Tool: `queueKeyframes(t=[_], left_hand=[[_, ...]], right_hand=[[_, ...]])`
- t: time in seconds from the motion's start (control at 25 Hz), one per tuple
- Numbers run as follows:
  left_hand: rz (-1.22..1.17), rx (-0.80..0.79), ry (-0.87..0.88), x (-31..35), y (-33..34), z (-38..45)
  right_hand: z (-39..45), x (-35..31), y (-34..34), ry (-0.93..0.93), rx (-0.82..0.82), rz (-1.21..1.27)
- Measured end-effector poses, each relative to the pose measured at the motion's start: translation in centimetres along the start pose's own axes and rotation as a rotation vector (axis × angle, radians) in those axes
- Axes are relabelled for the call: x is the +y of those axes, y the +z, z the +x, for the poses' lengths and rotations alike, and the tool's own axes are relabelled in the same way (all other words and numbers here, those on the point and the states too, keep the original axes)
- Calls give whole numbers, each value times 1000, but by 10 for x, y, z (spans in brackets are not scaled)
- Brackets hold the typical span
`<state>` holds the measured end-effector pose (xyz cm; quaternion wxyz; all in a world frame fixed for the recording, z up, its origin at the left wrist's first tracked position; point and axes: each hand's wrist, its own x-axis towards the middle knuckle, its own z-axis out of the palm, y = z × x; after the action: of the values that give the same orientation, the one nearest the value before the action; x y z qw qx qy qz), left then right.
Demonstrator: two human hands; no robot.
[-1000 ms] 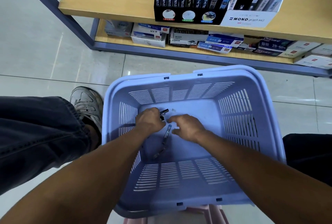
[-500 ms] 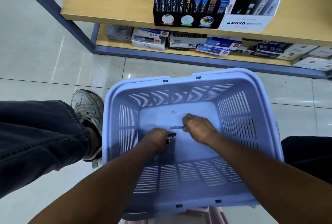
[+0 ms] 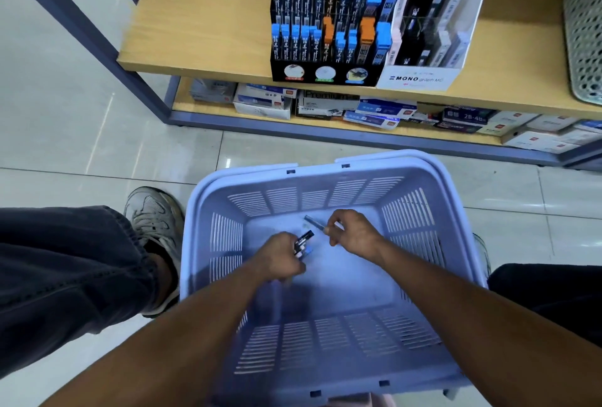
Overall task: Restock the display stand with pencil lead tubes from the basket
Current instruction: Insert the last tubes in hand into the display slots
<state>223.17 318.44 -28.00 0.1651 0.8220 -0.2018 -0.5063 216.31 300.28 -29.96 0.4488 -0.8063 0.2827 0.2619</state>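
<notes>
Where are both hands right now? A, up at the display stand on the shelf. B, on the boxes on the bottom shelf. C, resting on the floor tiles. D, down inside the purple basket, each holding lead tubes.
D: the left hand and right hand are inside the basket, each gripping lead tubes.

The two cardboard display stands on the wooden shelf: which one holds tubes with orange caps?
The black display stand, left of the white MONO graph stand. Only it shows orange-capped tubes among blue-capped ones; the white stand shows none.
</notes>
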Motion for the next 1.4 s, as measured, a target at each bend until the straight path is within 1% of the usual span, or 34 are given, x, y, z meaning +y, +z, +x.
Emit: queueKeyframes(t=[0.08,0.12,0.16,0.24,0.4,0.56,0.72,0.88,1.04,1.12,1.2,1.32,1.4], left_hand=[[-273,71,2,14,-27,-7],[-355,84,28,21,-38,-14],[-386,82,63,28,-48,-21],[-367,71,130,41,-62,-38],[-314,62,226,69,-86,-70],[-322,131,273,111,-128,-97],[-363,244,300,151,-182,-118],[-388,347,339,189,-228,-145],[-325,452,349,211,-264,-155],[-268,484,332,220,-279,-151],[-273,499,332,227,-290,-138],[-316,476,322,224,-297,-112],[-295,460,286,213,-304,-94]], right_hand=[[-10,-15,-19,-60,29,129],[-17,-24,-29,-78,35,187],[-25,-32,-39,-86,33,225],[-40,-45,-55,-117,12,202],[-68,-71,-87,-225,-61,62],[-97,-112,-128,-274,-64,122],[-120,-158,-175,-373,24,198],[-133,-203,-219,-438,187,184],[-131,-241,-248,-496,318,96],[-126,-258,-261,-528,382,5],[-116,-268,-273,-534,409,-93],[-98,-270,-282,-504,415,-199],[-82,-269,-284,-482,397,-161]])
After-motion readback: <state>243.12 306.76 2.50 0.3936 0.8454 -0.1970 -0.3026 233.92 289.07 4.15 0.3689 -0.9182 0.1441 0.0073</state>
